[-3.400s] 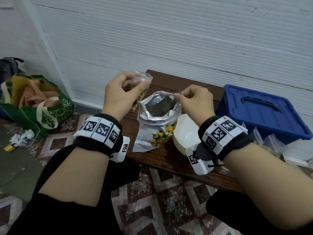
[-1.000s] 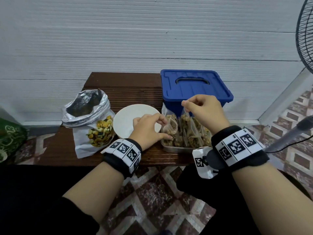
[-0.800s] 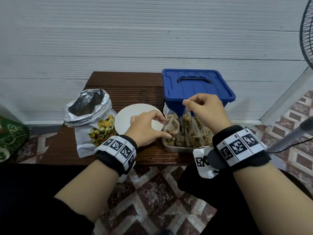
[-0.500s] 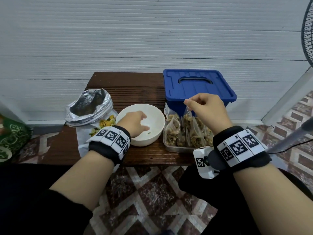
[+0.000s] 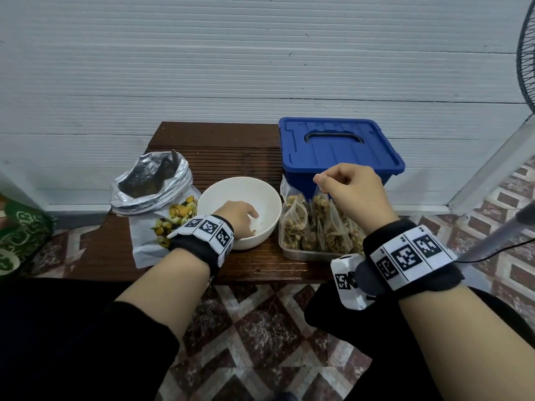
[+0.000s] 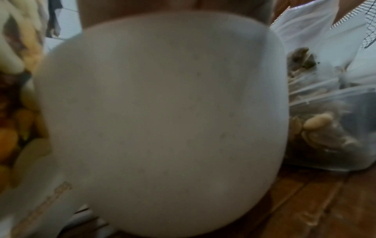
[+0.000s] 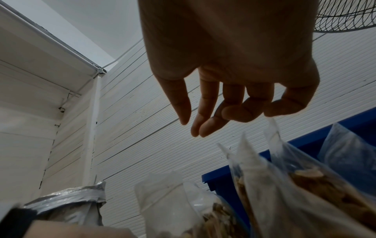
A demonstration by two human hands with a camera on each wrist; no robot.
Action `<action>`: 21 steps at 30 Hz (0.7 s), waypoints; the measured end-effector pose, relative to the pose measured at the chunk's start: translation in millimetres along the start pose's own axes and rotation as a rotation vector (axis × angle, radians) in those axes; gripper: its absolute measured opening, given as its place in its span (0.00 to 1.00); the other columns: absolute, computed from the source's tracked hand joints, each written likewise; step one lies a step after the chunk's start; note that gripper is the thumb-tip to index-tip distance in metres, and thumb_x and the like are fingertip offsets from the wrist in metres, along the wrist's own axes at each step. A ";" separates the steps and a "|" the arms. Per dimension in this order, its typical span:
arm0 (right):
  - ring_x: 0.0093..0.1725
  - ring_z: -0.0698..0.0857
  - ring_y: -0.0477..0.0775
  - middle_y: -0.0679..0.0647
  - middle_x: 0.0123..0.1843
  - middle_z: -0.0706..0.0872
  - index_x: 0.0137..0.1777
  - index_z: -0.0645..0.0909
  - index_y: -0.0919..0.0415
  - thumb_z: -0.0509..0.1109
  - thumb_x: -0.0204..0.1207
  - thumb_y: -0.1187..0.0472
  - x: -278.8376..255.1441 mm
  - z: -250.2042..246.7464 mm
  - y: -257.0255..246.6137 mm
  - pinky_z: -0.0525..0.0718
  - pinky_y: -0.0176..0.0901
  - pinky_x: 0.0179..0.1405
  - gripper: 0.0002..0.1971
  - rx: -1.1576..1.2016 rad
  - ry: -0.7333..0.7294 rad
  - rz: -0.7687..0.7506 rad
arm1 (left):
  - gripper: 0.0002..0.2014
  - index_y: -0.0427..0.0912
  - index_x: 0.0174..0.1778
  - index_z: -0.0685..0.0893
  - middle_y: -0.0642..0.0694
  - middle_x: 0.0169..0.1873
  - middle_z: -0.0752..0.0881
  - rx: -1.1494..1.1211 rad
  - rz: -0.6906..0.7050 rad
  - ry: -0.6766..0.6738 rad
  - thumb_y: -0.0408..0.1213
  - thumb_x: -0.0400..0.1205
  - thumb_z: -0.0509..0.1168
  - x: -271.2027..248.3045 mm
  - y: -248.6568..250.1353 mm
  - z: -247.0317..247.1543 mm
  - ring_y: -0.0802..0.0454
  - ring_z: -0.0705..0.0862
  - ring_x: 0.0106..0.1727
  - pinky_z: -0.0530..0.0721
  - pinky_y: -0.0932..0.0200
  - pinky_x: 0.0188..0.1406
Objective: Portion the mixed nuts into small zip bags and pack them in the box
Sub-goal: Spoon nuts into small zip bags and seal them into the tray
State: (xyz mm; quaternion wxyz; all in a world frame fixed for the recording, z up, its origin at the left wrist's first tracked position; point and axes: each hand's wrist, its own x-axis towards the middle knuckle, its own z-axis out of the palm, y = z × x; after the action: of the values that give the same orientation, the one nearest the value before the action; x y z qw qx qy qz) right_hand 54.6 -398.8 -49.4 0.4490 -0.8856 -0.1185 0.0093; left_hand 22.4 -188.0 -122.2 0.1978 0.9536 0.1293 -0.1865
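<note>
Left hand point(image 5: 238, 217) — now inside bowl point(image 5: 241, 180), off bags point(image 5: 292, 225)

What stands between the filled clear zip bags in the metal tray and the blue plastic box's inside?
Only the blue lid, shut on the box. The zip bags stand in their tray just before it.

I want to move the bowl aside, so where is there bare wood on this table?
The biggest bare patch is the back of the table, behind the bowl, between the foil nut bag and the blue box. A narrow strip runs along the front edge. The right is crowded: tray of zip bags before the box.
</note>
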 end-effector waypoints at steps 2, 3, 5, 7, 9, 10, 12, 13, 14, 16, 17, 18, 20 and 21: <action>0.46 0.84 0.46 0.44 0.39 0.87 0.38 0.85 0.48 0.71 0.75 0.47 0.2 0.5 -0.1 0.82 0.59 0.60 0.08 -0.002 -0.001 -0.001 | 0.23 0.47 0.71 0.77 0.49 0.63 0.83 -0.029 -0.001 0.027 0.40 0.79 0.70 -0.7 -1.9 0.6 0.50 0.78 0.66 0.72 0.59 0.67; 0.46 0.84 0.46 0.44 0.39 0.87 0.38 0.85 0.48 0.71 0.75 0.47 0.3 0.6 -0.3 0.81 0.59 0.60 0.08 -0.004 -0.002 -0.002 | 0.24 0.46 0.72 0.76 0.49 0.62 0.84 -0.043 -0.005 0.031 0.40 0.79 0.71 -1.2 -2.7 0.7 0.50 0.78 0.65 0.73 0.59 0.66; 0.46 0.84 0.46 0.44 0.39 0.87 0.38 0.85 0.48 0.71 0.75 0.48 0.5 1.3 -0.7 0.81 0.60 0.60 0.08 -0.005 -0.004 -0.009 | 0.27 0.44 0.73 0.75 0.49 0.61 0.84 -0.085 -0.011 0.044 0.40 0.77 0.73 -2.5 -3.7 -0.1 0.50 0.79 0.63 0.74 0.60 0.62; 0.47 0.84 0.47 0.43 0.38 0.87 0.37 0.84 0.47 0.70 0.75 0.47 0.9 2.3 -1.2 0.80 0.61 0.61 0.08 -0.015 0.000 -0.019 | 0.29 0.44 0.73 0.74 0.49 0.60 0.84 -0.131 0.006 0.093 0.38 0.76 0.74 -5.1 -3.3 -3.2 0.51 0.79 0.57 0.75 0.60 0.55; 0.47 0.84 0.47 0.42 0.37 0.86 0.36 0.83 0.46 0.70 0.75 0.47 1.8 3.8 -2.1 0.79 0.63 0.62 0.08 -0.025 0.004 -0.027 | 0.28 0.44 0.72 0.73 0.49 0.56 0.84 -0.182 0.026 0.167 0.37 0.76 0.73 -8.5 -2.8 -7.7 0.52 0.78 0.50 0.77 0.58 0.48; 0.47 0.84 0.48 0.42 0.37 0.86 0.35 0.83 0.46 0.70 0.75 0.47 2.2 4.6 -2.9 0.78 0.63 0.62 0.09 -0.029 0.007 -0.032 | 0.27 0.45 0.71 0.73 0.50 0.54 0.83 -0.188 0.034 0.200 0.37 0.77 0.72 -9.9 -2.7 -10.1 0.52 0.78 0.49 0.78 0.56 0.47; 0.47 0.84 0.48 0.42 0.38 0.86 0.35 0.83 0.45 0.70 0.74 0.46 2.9 6.5 -4.4 0.79 0.64 0.62 0.09 -0.035 0.005 -0.042 | 0.26 0.48 0.71 0.74 0.53 0.52 0.81 -0.132 0.045 0.208 0.38 0.76 0.70 -12.9 -3.2 -15.0 0.52 0.78 0.51 0.83 0.52 0.53; 0.47 0.84 0.48 0.42 0.38 0.86 0.35 0.83 0.45 0.70 0.74 0.46 3.3 7.7 -4.7 0.79 0.63 0.61 0.09 -0.039 0.002 -0.044 | 0.26 0.49 0.71 0.74 0.54 0.53 0.81 -0.085 0.049 0.185 0.39 0.76 0.70 -14.3 -3.6 -17.0 0.52 0.78 0.53 0.83 0.48 0.58; 0.47 0.84 0.48 0.42 0.38 0.86 0.35 0.83 0.45 0.70 0.74 0.45 3.3 8.4 -5.4 0.80 0.63 0.61 0.09 -0.043 0.000 -0.046 | 0.26 0.50 0.71 0.75 0.54 0.56 0.82 -0.034 0.053 0.154 0.39 0.75 0.69 -15.6 -4.0 -18.6 0.52 0.79 0.56 0.82 0.47 0.61; 0.47 0.84 0.48 0.41 0.37 0.86 0.35 0.83 0.45 0.70 0.74 0.45 3.2 9.7 -6.5 0.80 0.63 0.60 0.09 -0.052 -0.004 -0.058 | 0.28 0.50 0.73 0.75 0.54 0.61 0.83 0.041 0.073 0.101 0.40 0.75 0.69 -17.8 -4.1 -21.1 0.51 0.79 0.62 0.80 0.49 0.64; 0.47 0.84 0.49 0.41 0.37 0.86 0.35 0.83 0.45 0.70 0.73 0.45 3.0 10.1 -6.8 0.80 0.63 0.60 0.09 -0.060 -0.003 -0.066 | 0.29 0.49 0.73 0.75 0.53 0.62 0.83 0.060 0.093 0.086 0.40 0.74 0.70 -18.3 -3.9 -22.3 0.52 0.78 0.62 0.80 0.52 0.63; 0.47 0.84 0.49 0.42 0.37 0.86 0.34 0.83 0.45 0.70 0.73 0.45 2.7 10.2 -7.4 0.79 0.64 0.60 0.09 -0.069 -0.003 -0.077 | 0.29 0.48 0.74 0.75 0.52 0.62 0.82 0.064 0.116 0.080 0.40 0.74 0.70 -19.1 -3.6 -23.6 0.53 0.78 0.60 0.79 0.57 0.61; 0.48 0.84 0.49 0.41 0.36 0.85 0.33 0.81 0.43 0.70 0.74 0.45 2.1 11.1 -8.5 0.78 0.64 0.61 0.09 -0.095 -0.006 -0.089 | 0.29 0.47 0.74 0.75 0.52 0.62 0.82 0.034 0.165 0.100 0.39 0.74 0.70 -21.4 -2.6 -26.6 0.55 0.77 0.55 0.76 0.62 0.56; 0.49 0.83 0.50 0.40 0.36 0.85 0.32 0.81 0.42 0.70 0.74 0.44 1.9 11.9 -9.4 0.77 0.64 0.62 0.10 -0.113 -0.007 -0.101 | 0.29 0.47 0.73 0.76 0.53 0.61 0.83 0.001 0.188 0.124 0.38 0.74 0.71 -22.9 -2.5 -28.7 0.56 0.76 0.53 0.74 0.64 0.54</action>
State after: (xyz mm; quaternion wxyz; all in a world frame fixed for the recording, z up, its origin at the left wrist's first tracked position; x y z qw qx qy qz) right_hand 53.0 -383.5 -48.8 0.3979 -0.9023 -0.1649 -0.0169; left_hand 9.7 -177.5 -89.2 0.2053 0.9714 0.0513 -0.1077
